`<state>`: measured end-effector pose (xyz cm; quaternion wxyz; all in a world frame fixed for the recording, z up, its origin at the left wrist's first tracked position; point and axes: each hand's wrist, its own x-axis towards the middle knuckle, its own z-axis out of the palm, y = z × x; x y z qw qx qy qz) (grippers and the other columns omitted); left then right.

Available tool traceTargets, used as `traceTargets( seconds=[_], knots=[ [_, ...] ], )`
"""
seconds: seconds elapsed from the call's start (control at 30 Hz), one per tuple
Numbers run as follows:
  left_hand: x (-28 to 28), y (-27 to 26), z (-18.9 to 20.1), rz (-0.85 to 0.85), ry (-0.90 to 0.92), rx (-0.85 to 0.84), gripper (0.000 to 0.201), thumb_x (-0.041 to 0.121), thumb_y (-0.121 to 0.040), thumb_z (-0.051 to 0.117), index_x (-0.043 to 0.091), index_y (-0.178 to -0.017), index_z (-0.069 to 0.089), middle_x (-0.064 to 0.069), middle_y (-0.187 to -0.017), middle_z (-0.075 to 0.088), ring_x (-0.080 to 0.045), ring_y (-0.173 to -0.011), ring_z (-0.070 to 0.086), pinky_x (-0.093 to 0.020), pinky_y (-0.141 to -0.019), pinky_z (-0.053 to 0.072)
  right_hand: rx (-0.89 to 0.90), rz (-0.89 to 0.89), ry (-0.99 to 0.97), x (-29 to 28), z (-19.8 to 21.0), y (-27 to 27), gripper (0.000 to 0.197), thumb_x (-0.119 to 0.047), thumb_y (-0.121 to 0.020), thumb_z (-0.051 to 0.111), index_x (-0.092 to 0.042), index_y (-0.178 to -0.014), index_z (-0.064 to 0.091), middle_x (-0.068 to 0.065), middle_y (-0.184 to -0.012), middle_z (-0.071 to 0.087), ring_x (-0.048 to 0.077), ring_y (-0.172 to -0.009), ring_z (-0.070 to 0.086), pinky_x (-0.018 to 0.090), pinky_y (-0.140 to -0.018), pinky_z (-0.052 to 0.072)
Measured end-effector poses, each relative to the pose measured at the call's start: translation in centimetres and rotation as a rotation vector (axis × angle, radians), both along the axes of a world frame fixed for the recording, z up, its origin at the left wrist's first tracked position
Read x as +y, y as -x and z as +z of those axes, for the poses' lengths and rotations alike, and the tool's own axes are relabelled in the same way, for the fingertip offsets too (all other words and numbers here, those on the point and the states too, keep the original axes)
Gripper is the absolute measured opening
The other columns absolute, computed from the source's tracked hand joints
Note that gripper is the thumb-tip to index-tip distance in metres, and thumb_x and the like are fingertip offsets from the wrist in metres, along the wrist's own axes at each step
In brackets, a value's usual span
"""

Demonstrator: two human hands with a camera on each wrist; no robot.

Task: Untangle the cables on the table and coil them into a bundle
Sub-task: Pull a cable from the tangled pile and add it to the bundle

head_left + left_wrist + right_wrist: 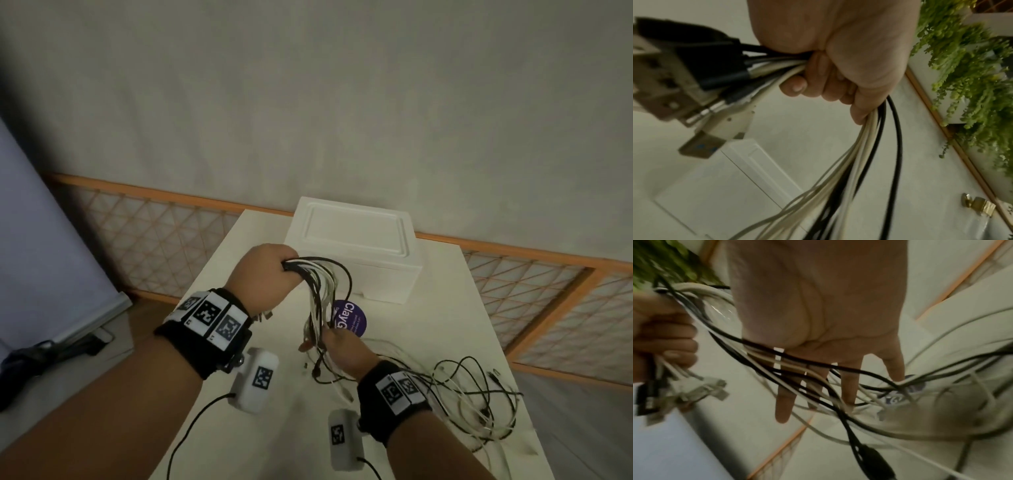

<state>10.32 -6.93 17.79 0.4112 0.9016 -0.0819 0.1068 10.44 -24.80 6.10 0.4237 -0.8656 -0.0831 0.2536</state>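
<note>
While the left hand (265, 274) was clenched in a fist around a bunch of black and white cables (320, 291), their USB plugs (684, 91) stuck out behind its fingers. Below it, the right hand (344, 347) had its fingers (784, 404) straight and spread, combing through the hanging strands without closing on them. From there the loose tangle (476, 401) trailed onto the white table (445, 291) to the right. A purple round lid (352, 320) lay just behind the strands, before a white foam box (352, 240).
</note>
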Motion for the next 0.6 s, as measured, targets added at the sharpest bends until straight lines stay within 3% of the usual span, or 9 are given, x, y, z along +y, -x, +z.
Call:
traceTargets(
  seconds=[0.1, 0.2, 0.27, 0.33, 0.4, 0.47, 0.5, 0.57, 0.6],
  knots=[
    [0.7, 0.2, -0.3, 0.051, -0.048, 0.012, 0.039, 0.014, -0.079, 0.061, 0.023, -0.048, 0.04, 0.004, -0.048, 0.042, -0.015, -0.049, 0.044, -0.029, -0.052, 0.032, -0.051, -0.065, 0.198, -2.3, -0.9, -0.5, 0.026, -0.025, -0.099, 0.043, -0.011, -0.11, 0.062, 0.016, -0.109, 0.065, 0.032, -0.106, 0.061, 0.034, -0.085, 0.048],
    [1.5, 0.3, -0.8, 0.085, -0.065, 0.046, 0.038, 0.016, -0.08, 0.062, 0.023, -0.048, 0.042, 0.004, -0.047, 0.043, -0.016, -0.049, 0.044, -0.028, -0.051, 0.031, -0.101, -0.135, 0.341, -4.6, -1.5, -1.5, 0.018, -0.04, -0.086, 0.058, -0.025, -0.089, 0.066, 0.0, -0.09, 0.066, 0.024, -0.098, 0.063, 0.021, -0.073, 0.051],
    [1.7, 0.2, -1.2, 0.107, -0.047, 0.061, 0.036, 0.011, -0.082, 0.063, 0.019, -0.051, 0.047, 0.002, -0.048, 0.044, -0.019, -0.048, 0.045, -0.029, -0.052, 0.032, -0.202, -0.071, 0.515, -5.4, -1.7, -1.7, 0.075, -0.067, -0.061, 0.066, -0.041, -0.129, 0.049, -0.001, -0.135, 0.053, 0.023, -0.125, 0.049, 0.044, -0.1, 0.044],
    [2.6, -0.3, -1.2, 0.179, 0.058, 0.06, 0.026, 0.008, -0.085, 0.062, 0.007, -0.06, 0.056, 0.0, -0.05, 0.045, -0.018, -0.048, 0.043, -0.028, -0.051, 0.032, -0.232, -0.049, 0.695, -6.2, -1.9, -1.1, 0.131, -0.085, -0.031, 0.062, -0.053, -0.143, 0.002, -0.001, -0.16, -0.003, 0.033, -0.145, 0.01, 0.071, -0.102, 0.019],
    [3.9, -1.0, -0.6, 0.251, 0.142, 0.025, 0.022, 0.009, -0.086, 0.062, -0.003, -0.068, 0.059, -0.003, -0.053, 0.045, -0.017, -0.051, 0.039, -0.029, -0.054, 0.029, -0.178, -0.088, 0.705, -7.9, -2.9, -0.9, 0.127, -0.091, -0.03, 0.058, -0.06, -0.14, 0.002, -0.007, -0.156, -0.022, 0.031, -0.146, -0.003, 0.071, -0.104, 0.011],
    [5.3, -1.5, -0.3, 0.276, 0.17, 0.026, 0.022, 0.01, -0.086, 0.063, -0.002, -0.068, 0.061, -0.003, -0.052, 0.044, -0.016, -0.051, 0.038, -0.029, -0.056, 0.03, -0.121, -0.107, 0.563, -10.6, -3.8, -0.7, 0.094, -0.089, -0.044, 0.055, -0.052, -0.13, 0.047, -0.006, -0.155, 0.028, 0.017, -0.139, 0.032, 0.045, -0.112, 0.028],
    [5.9, -1.6, -0.1, 0.287, 0.174, 0.031, 0.023, 0.01, -0.086, 0.063, 0.001, -0.065, 0.06, 0.0, -0.05, 0.043, -0.015, -0.05, 0.037, -0.029, -0.056, 0.03, -0.083, -0.142, 0.446, -12.0, -4.0, -0.7, 0.071, -0.082, -0.054, 0.06, -0.044, -0.113, 0.064, -0.004, -0.135, 0.057, 0.014, -0.123, 0.052, 0.031, -0.104, 0.039],
    [6.7, -1.9, -0.2, 0.343, 0.236, 0.046, 0.028, 0.014, -0.086, 0.062, 0.003, -0.062, 0.054, 0.002, -0.049, 0.041, -0.012, -0.048, 0.036, -0.028, -0.056, 0.028, -0.097, -0.262, 0.313, -14.4, -4.4, -0.3, 0.047, -0.06, -0.063, 0.075, -0.033, -0.1, 0.072, -0.003, -0.109, 0.071, 0.017, -0.103, 0.064, 0.029, -0.094, 0.047],
    [7.1, -2.0, -0.3, 0.375, 0.299, 0.05, 0.03, 0.017, -0.086, 0.063, 0.002, -0.063, 0.051, -0.001, -0.051, 0.04, -0.014, -0.05, 0.034, -0.029, -0.056, 0.027, -0.135, -0.316, 0.36, -15.7, -4.9, 0.1, 0.067, -0.062, -0.055, 0.078, -0.029, -0.113, 0.067, -0.005, -0.116, 0.067, 0.018, -0.109, 0.061, 0.03, -0.097, 0.045]
  ],
)
